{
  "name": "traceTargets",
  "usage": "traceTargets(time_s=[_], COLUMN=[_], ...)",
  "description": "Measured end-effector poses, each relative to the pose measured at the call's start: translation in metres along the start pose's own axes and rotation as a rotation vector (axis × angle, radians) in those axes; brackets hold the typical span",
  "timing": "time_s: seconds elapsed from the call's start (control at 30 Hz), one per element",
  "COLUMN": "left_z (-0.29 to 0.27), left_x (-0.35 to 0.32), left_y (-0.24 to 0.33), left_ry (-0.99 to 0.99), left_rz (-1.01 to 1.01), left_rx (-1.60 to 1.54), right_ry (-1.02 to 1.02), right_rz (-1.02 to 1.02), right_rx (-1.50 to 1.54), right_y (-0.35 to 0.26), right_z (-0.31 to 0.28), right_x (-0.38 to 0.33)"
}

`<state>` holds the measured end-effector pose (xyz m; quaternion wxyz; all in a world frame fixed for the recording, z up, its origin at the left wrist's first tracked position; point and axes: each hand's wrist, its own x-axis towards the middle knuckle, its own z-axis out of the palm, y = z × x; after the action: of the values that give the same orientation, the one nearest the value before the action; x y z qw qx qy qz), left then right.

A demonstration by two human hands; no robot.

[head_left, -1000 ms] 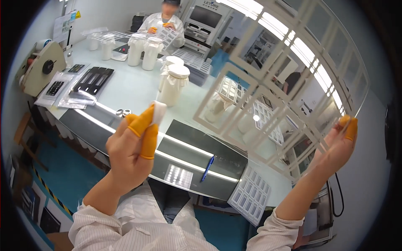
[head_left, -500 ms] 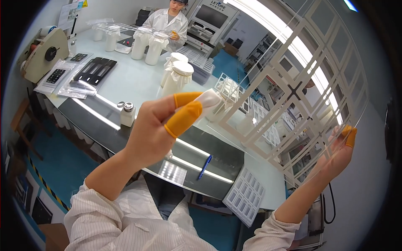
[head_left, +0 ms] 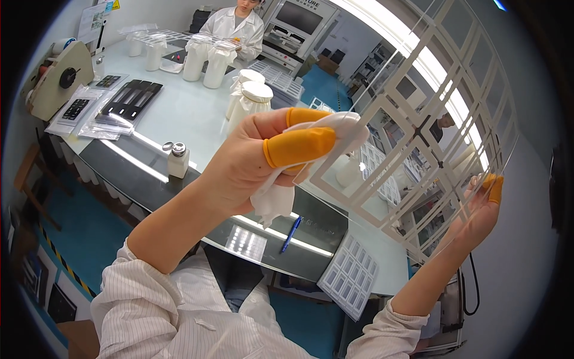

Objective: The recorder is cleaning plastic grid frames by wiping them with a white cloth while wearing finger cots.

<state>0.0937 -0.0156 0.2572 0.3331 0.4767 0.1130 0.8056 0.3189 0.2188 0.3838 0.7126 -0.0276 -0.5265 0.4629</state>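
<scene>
I list one clear, white-barred panel raised off the bench, right grip pinching its right edge, left grip closed on white cloth at its left: wiping apparently under way, extent done untellable.

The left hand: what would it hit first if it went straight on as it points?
Probably the clear sheet with pale outlines, just ahead of the left hand; the white cloth may already touch it, but depth is unclear.
</scene>
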Motion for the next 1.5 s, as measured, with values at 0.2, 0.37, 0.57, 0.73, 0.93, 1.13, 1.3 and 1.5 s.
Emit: traceTargets(time_s=[0.2,0.37,0.57,0.73,0.93,1.13,1.3,1.5], left_z=[0.011,0.017,0.027,0.027,0.036,0.036,0.034,0.031], left_x=[-0.003,-0.004,-0.007,-0.022,-0.018,-0.014,-0.015,-0.013], left_y=[0.004,0.003,0.002,0.005,-0.014,0.001,0.009,0.012], left_ry=[0.143,0.171,0.308,-0.014,-0.061,-0.032,0.05,0.16], left_rz=[0.009,0.061,0.45,0.864,0.918,0.968,0.842,0.711], left_rx=[0.032,0.083,0.725,1.659,1.9,1.906,1.916,1.422], right_ry=[0.04,0.021,0.05,0.107,0.139,0.012,0.074,0.119], right_rz=[-0.013,-0.004,-0.073,-0.117,-0.1,-0.09,-0.11,-0.093], right_rx=[-0.031,-0.026,-0.074,-0.133,-0.13,-0.103,-0.109,0.014], right_y=[-0.001,-0.004,-0.012,-0.022,-0.028,-0.032,-0.031,-0.032], right_z=[-0.001,-0.001,-0.001,0.007,0.011,0.007,0.009,0.037], right_x=[-0.003,-0.004,-0.004,-0.007,-0.007,-0.009,-0.007,-0.021])
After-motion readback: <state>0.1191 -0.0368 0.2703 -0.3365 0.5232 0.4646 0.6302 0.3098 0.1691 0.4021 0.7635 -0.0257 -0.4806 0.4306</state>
